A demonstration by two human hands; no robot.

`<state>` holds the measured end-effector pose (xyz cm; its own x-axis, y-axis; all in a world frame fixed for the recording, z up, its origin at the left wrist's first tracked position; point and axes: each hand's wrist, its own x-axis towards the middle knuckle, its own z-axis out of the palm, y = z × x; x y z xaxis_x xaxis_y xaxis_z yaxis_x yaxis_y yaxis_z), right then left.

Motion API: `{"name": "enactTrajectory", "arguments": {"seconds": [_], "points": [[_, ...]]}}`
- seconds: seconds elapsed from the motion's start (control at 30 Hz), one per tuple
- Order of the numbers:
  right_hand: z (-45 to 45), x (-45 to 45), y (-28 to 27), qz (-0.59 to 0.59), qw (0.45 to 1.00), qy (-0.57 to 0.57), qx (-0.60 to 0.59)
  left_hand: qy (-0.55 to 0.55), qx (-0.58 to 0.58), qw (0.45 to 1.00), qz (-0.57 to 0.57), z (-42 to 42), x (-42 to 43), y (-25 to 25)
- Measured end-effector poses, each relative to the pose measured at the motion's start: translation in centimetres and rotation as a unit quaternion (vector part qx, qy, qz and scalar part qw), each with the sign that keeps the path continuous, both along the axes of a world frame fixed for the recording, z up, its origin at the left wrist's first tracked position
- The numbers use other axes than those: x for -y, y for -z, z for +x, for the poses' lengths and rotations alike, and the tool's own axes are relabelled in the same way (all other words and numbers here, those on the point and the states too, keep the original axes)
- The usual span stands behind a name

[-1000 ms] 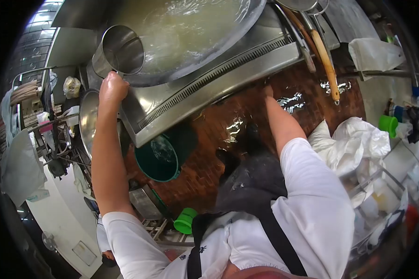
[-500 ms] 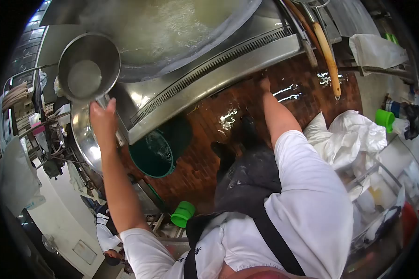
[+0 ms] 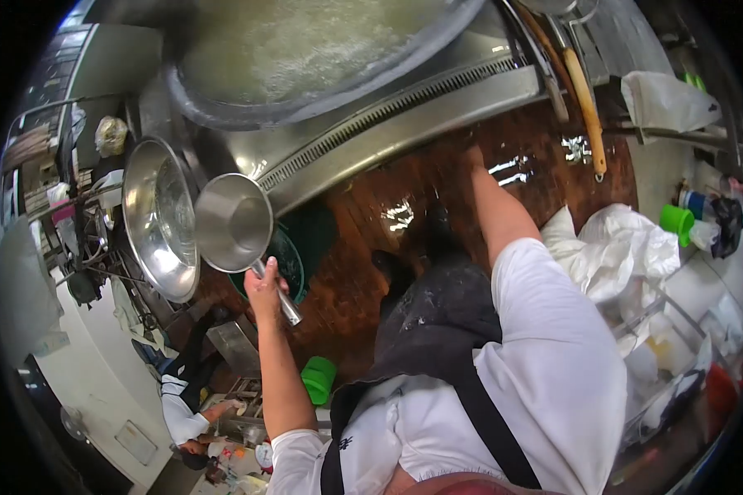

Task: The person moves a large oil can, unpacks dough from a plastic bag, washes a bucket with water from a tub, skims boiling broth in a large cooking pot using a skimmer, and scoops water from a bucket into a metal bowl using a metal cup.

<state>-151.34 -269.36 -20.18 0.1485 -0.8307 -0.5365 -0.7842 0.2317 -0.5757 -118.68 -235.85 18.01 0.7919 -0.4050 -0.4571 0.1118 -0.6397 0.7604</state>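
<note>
Dipper (image 3: 234, 216) centre-left of frame, my left hand (image 3: 264, 290) with fingers closed round its handle; steel basin (image 3: 144, 235) just beside, green bucket (image 3: 292, 262) behind. Right hand (image 3: 475, 157) upper centre-right, fingers: can't tell.

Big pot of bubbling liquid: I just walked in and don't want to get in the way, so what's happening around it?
The person's left hand grips the handle of a steel dipper. The dipper is off to the side of the big pot, between a shiny steel basin and a dark green tub. The right hand shows no tool. Farther back, another person in a white top leans over a cluttered surface.
</note>
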Motion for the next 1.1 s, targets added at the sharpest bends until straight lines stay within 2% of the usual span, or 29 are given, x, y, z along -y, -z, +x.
{"name": "enactTrajectory", "arguments": {"seconds": [0.07,0.13,0.2,0.27,0.3,0.33,0.37,0.4,0.47,0.53,0.63,0.67,0.73,0.77,0.8,0.83,0.87,0.9,0.93,0.97,1.0,1.03,1.07,1.1], "points": [[0.0,-1.7,-1.9,0.028,0.980,-0.168,-0.101,-0.049,-0.096,0.993,-0.056,1.0,-2.0,2.1],[0.7,-4.5,-4.6,0.054,0.927,-0.330,-0.169,-0.078,-0.178,0.976,-0.094,0.8,-2.4,2.4],[2.1,-8.0,-8.4,0.074,0.893,-0.416,-0.157,-0.094,-0.245,0.954,-0.144,0.8,-3.0,3.6],[4.1,-12.2,-12.1,0.093,0.897,-0.427,-0.070,-0.084,-0.280,0.935,-0.200,0.4,-3.2,4.4],[5.2,-14.7,-12.5,0.104,0.917,-0.384,0.007,-0.071,-0.294,0.927,-0.221,0.6,-3.4,5.0],[6.4,-17.0,-14.9,0.074,0.918,-0.378,0.095,-0.077,-0.315,0.917,-0.234,0.9,-3.7,6.3],[7.9,-19.0,-19.0,0.116,0.912,-0.361,0.159,-0.087,-0.349,0.898,-0.254,0.9,-3.9,7.8],[9.4,-20.9,-20.5,0.121,0.897,-0.374,0.202,-0.094,-0.382,0.878,-0.274,0.9,-4.1,9.0],[11.8,-24.0,-27.9,0.129,0.890,-0.376,0.225,-0.084,-0.439,0.828,-0.340,0.1,-3.9,9.8],[13.5,-26.1,-29.7,0.046,0.881,-0.416,0.221,-0.106,-0.461,0.797,-0.376,-1.2,-2.7,9.5],[13.8,-25.7,-33.8,0.000,0.883,-0.402,0.240,-0.088,-0.442,0.795,-0.405,-2.9,-0.4,8.2],[13.3,-25.3,-34.9,-0.022,0.900,-0.378,0.217,-0.041,-0.430,0.808,-0.399,-3.5,0.7,7.8],[12.0,-23.9,-36.3,-0.037,0.922,-0.291,0.253,0.065,-0.335,0.851,-0.398,-5.4,4.1,3.6],[10.8,-23.0,-38.5,-0.082,0.926,-0.228,0.288,0.152,-0.296,0.878,-0.343,-5.4,5.5,1.5],[9.4,-21.7,-40.3,-0.125,0.923,-0.167,0.323,0.328,-0.157,0.885,-0.291,-5.0,7.0,-1.4],[8.4,-20.0,-40.4,-0.260,0.892,-0.123,0.348,0.400,-0.086,0.877,-0.251,-4.8,8.6,-5.3],[7.1,-17.7,-41.9,-0.300,0.883,-0.077,0.353,0.464,-0.015,0.861,-0.206,-4.8,9.6,-8.2],[5.7,-14.7,-41.8,-0.306,0.892,-0.034,0.332,0.442,-0.053,0.867,-0.224,-4.8,10.2,-9.4],[4.2,-11.9,-43.5,-0.393,0.871,0.010,0.296,0.419,-0.089,0.870,-0.243,-4.8,11.3,-10.4],[2.5,-8.9,-46.8,-0.386,0.861,0.047,0.329,0.397,-0.127,0.871,-0.261,-5.1,12.5,-10.8],[0.5,-5.2,-47.9,-0.400,0.860,0.068,0.311,0.376,-0.145,0.880,-0.251,-5.4,13.3,-10.4],[-1.2,-0.3,-46.6,-0.448,0.839,0.100,0.291,0.353,-0.162,0.890,-0.241,-5.6,13.6,-9.5],[-3.3,2.5,-49.7,-0.443,0.852,0.118,0.251,0.328,-0.179,0.899,-0.230,-6.0,13.7,-8.4],[-5.0,7.4,-49.1,-0.508,0.813,0.133,0.249,0.313,-0.196,0.906,-0.209,-6.6,13.5,-7.2]]}}
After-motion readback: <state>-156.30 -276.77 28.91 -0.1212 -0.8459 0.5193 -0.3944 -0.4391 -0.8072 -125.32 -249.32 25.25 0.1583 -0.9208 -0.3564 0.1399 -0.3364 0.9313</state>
